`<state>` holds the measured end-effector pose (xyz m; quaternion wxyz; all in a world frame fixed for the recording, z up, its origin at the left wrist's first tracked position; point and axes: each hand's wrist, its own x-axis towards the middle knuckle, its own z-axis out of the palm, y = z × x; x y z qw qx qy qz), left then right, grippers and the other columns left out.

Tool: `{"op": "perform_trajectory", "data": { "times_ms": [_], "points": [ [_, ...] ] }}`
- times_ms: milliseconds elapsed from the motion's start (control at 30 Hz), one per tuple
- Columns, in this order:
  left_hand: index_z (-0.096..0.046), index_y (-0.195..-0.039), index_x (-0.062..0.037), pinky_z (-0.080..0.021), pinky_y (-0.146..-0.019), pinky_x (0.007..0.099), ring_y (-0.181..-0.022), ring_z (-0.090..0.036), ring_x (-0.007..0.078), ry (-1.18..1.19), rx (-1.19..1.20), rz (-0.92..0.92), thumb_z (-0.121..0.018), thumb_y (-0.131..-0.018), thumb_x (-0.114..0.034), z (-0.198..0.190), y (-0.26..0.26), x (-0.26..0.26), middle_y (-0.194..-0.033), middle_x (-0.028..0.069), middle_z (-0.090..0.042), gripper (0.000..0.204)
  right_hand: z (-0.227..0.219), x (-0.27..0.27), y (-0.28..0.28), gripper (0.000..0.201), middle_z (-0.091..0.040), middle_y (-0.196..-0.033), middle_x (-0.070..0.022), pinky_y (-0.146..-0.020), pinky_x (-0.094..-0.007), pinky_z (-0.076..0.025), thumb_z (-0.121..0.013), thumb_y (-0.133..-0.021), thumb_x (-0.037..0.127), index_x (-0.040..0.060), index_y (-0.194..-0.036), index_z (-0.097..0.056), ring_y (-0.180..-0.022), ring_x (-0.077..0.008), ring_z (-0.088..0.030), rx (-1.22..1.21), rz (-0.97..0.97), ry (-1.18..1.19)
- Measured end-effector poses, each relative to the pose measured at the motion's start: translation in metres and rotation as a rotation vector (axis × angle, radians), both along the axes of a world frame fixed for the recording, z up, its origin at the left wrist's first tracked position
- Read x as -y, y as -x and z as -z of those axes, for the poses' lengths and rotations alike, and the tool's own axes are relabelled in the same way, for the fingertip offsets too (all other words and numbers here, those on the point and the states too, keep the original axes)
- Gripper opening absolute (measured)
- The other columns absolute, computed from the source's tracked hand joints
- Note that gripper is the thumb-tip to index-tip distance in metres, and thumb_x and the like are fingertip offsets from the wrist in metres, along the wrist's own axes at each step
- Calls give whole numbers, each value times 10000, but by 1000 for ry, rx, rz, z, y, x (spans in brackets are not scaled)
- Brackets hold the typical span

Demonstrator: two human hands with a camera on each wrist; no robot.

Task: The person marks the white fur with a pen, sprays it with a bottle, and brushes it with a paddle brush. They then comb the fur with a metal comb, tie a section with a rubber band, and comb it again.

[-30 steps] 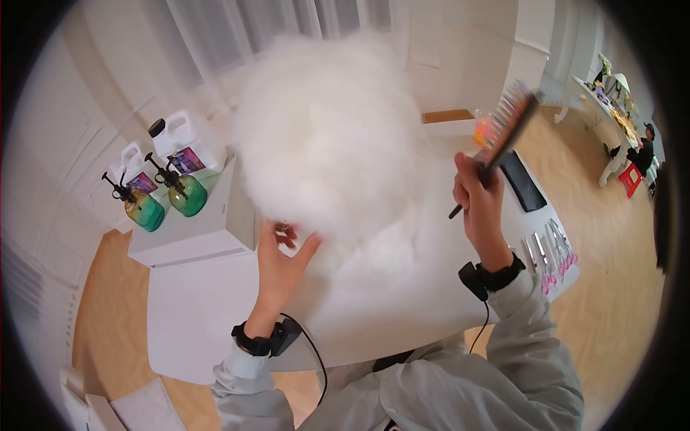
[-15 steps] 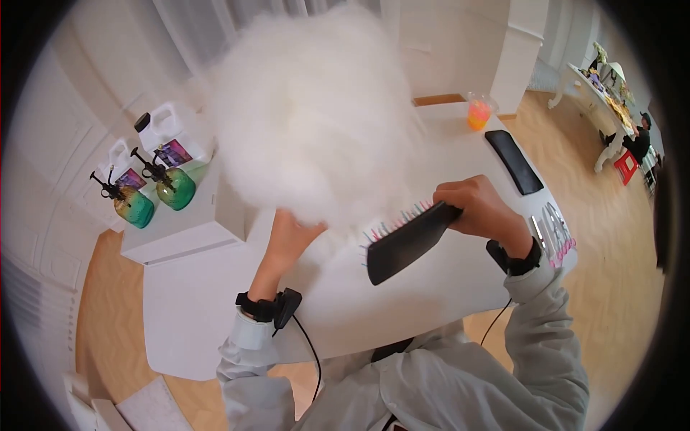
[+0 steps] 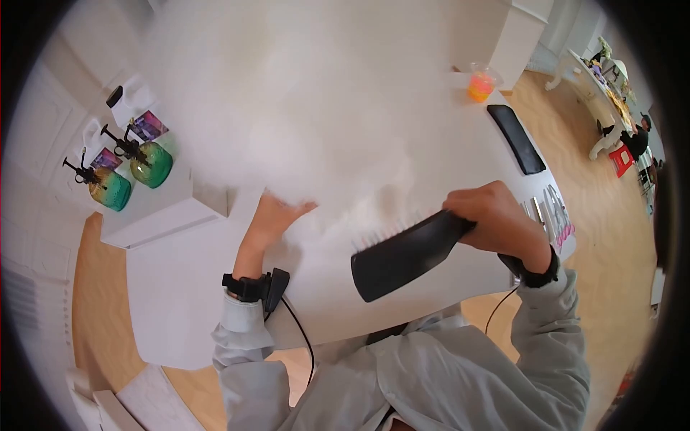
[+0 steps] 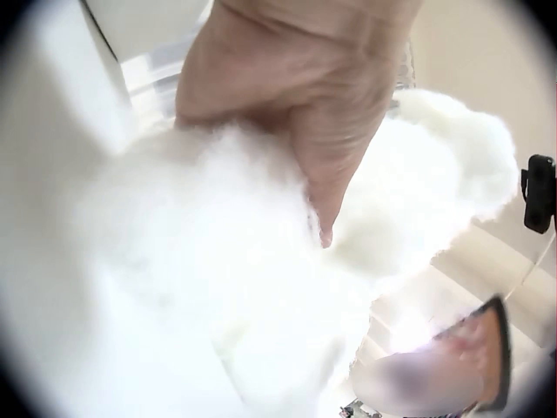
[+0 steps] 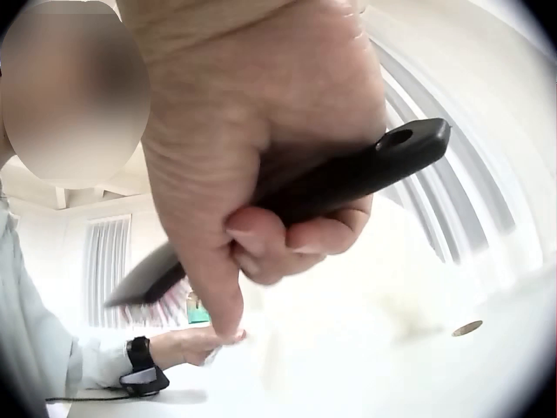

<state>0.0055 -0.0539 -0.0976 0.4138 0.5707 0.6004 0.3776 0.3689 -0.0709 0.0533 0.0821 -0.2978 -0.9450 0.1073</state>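
Counts: one brush (image 3: 410,257); one fluffy white mass (image 3: 302,108); two spray bottles (image 3: 151,167); two jugs (image 3: 135,97); one box (image 3: 162,223); one cup (image 3: 481,87); one flat black case (image 3: 517,140); several pink-handled tools (image 3: 566,233), too small for exact counting; two wrist straps (image 3: 244,287); two surfaces (image 3: 323,312), one near, one distant; one distant person (image 3: 636,141).

Room beside brush (image 3: 406,260), fluff (image 3: 302,108) beyond

Fluff (image 3: 302,93) top ctr of frame; L hand (image 3: 274,219) at its lower L edge. Brush (image 3: 402,258) in R hand (image 3: 497,219), ctr-R, below fluff. Upper L: 2 sprayers (image 3: 152,167) on box (image 3: 169,221), jugs (image 3: 139,99) behind. Upper R: cup (image 3: 481,87) on table (image 3: 187,302), case (image 3: 516,140) below it, tools (image 3: 557,212) lower still, nr table's R edge.
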Motion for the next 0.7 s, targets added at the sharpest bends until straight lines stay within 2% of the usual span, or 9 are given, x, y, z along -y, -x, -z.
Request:
{"op": "perform_trajectory", "data": {
  "times_ms": [100, 167, 200, 267, 300, 400, 467, 533, 700],
  "points": [
    [-649, -990, 63, -492, -634, 282, -688, -552, 93, -119, 24, -20, -798, -764, -194, -22, -9, 9, -815, 37, -665, 373, -11, 10, 13, 215, -582, -767, -68, -565, -370, -477, -714, -755, 178, 62, -872, -576, -707, -289, -613, -184, 136, 49],
    [-598, -1116, 48, -502, -750, 287, -813, -584, 113, -20, 198, 69, -808, -770, -215, -35, -10, 13, -948, 51, -669, 483, -10, 15, 23, 282, -559, -839, -81, -568, -367, -483, -694, -820, 238, 30, -937, -543, -716, -287, -606, -183, 63, 86],
    [-598, -1116, 48, -502, -750, 287, -813, -584, 113, -21, 199, 62, -808, -770, -215, -46, -14, 16, -948, 51, -669, 483, -7, 18, 26, 282, -559, -839, -81, -568, -367, -483, -694, -820, 238, 30, -937, -543, -716, -287, -606, -181, 56, 87],
    [-501, -1261, 31, -474, -884, 290, -976, -577, 137, -86, 201, 105, -817, -772, -253, -65, -24, 21, -1117, 71, -629, 647, 10, 25, 31, 315, -542, -900, -79, -571, -373, -483, -673, -859, 273, 39, -1006, -524, -718, -284, -598, 1, -67, 138],
    [-445, -1310, 19, -410, -1002, 319, -1144, -513, 172, 16, 169, 148, -821, -773, -265, -64, -17, 21, -1247, 93, -563, 714, 19, 28, 33, 285, -526, -840, -73, -555, -371, -457, -713, -836, 256, 55, -950, -545, -672, -287, -572, -36, -97, 120],
    [-385, -1384, 20, -372, -1046, 345, -1226, -474, 200, 40, 18, 189, -822, -773, -281, -68, -4, 26, -1301, 113, -530, 810, 14, 31, 38, 277, -530, -853, -70, -561, -379, -457, -696, -854, 274, 63, -948, -544, -691, -289, -573, 13, -163, 240],
    [-344, -1420, 17, -340, -1076, 356, -1280, -437, 213, 27, -54, 130, -820, -772, -278, -62, 4, 32, -1352, 124, -497, 857, 4, 33, 45, 290, -518, -821, -92, -563, -366, -450, -708, -855, 248, 33, -941, -533, -678, -302, -565, -87, -171, 242],
    [-304, -1456, 14, -308, -1105, 368, -1333, -400, 225, 19, -127, 80, -819, -771, -275, -55, 13, 36, -1403, 135, -463, 904, -5, 36, 55, 252, -528, -821, -132, -565, -395, -450, -643, -909, 203, 14, -1002, -506, -688, -340, -569, -249, -57, 225],
    [-283, -1494, -78, -295, -1121, 419, -1360, -395, 289, -360, 78, 179, -756, -832, -290, -37, 23, 35, -1456, 160, -418, 840, -11, 39, 75, 291, -536, -730, -194, -561, -432, -447, -630, -924, 207, -16, -971, -448, -646, -396, -558, -317, 14, 136]
  ]
}}
